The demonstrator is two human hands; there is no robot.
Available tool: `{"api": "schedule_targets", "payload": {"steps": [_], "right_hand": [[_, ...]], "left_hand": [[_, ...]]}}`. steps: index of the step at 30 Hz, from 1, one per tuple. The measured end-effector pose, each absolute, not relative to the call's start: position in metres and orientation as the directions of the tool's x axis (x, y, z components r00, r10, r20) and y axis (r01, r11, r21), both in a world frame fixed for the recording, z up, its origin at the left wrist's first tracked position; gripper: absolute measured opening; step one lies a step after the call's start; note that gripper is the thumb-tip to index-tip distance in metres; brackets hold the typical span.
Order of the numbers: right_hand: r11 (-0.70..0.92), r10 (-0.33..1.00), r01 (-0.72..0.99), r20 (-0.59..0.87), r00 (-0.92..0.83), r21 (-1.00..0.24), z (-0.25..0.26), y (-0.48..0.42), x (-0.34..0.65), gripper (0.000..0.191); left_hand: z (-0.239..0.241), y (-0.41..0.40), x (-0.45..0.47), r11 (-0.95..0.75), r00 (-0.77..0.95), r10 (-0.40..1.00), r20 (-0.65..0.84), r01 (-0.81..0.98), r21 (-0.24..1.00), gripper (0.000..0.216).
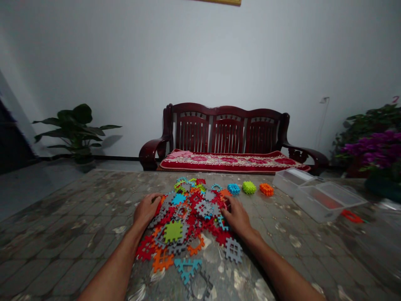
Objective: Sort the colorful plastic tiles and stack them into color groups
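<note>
A heap of flat toothed plastic building pieces in red, grey, orange, blue and green lies between my hands, with a green square piece [173,231] on top at the near side. My left hand [146,210] rests against the heap's left edge, fingers reaching toward it and thumb apart. On the opposite edge is my right hand [237,215], thumb and forefinger spread beside red and grey pieces; its other fingers are partly hidden. Near my right forearm lies a grey window-like square piece [233,250]. A teal triangular piece [188,269] and a grey ring-shaped piece [200,286] lie closest to me.
Beyond my right hand stand a blue assembled block [233,189], a green one [249,187] and an orange one [266,189]. Clear plastic boxes [316,205] sit at the right, near an orange-red piece [351,216]. A wooden bench [227,129] stands behind the patterned table [78,221].
</note>
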State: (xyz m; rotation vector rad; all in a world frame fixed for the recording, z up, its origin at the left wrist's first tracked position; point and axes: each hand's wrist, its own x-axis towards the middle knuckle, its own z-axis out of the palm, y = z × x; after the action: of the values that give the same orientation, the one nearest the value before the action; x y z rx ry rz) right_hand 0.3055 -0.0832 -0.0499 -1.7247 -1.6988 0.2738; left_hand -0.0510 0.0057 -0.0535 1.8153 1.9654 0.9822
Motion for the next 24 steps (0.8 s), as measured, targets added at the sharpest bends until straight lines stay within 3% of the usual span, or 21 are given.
{"api": "schedule_targets", "payload": {"steps": [4,13,15,20,24], "right_hand": [[0.19,0.91,0.709,0.392,0.132,-0.68,-0.057,-0.077,0.304,0.052],[0.32,0.844,0.495,0.48,0.238,-0.808,-0.047,-0.076,0.331,0.026],[0.293,0.85,0.431,0.439,0.291,-0.853,-0.047,-0.078,0.344,0.025],[0.103,0.876,0.149,0.16,0.454,-0.983,-0.057,-0.079,0.369,0.038],[0.053,0.877,0.329,0.202,0.436,-0.943,-0.062,-0.078,0.375,0.038]], "left_hand": [[-0.052,0.005,-0.05,-0.02,-0.169,0.958,0.231,0.767,0.641,0.032],[-0.047,0.003,-0.05,-0.002,-0.158,0.968,0.194,0.771,0.636,0.037],[-0.048,0.004,-0.05,0.004,-0.161,0.968,0.191,0.773,0.634,0.037],[-0.048,0.005,-0.052,0.001,-0.156,0.969,0.193,0.78,0.626,0.036],[-0.049,0.006,-0.052,0.003,-0.164,0.966,0.202,0.783,0.622,0.034]]}}
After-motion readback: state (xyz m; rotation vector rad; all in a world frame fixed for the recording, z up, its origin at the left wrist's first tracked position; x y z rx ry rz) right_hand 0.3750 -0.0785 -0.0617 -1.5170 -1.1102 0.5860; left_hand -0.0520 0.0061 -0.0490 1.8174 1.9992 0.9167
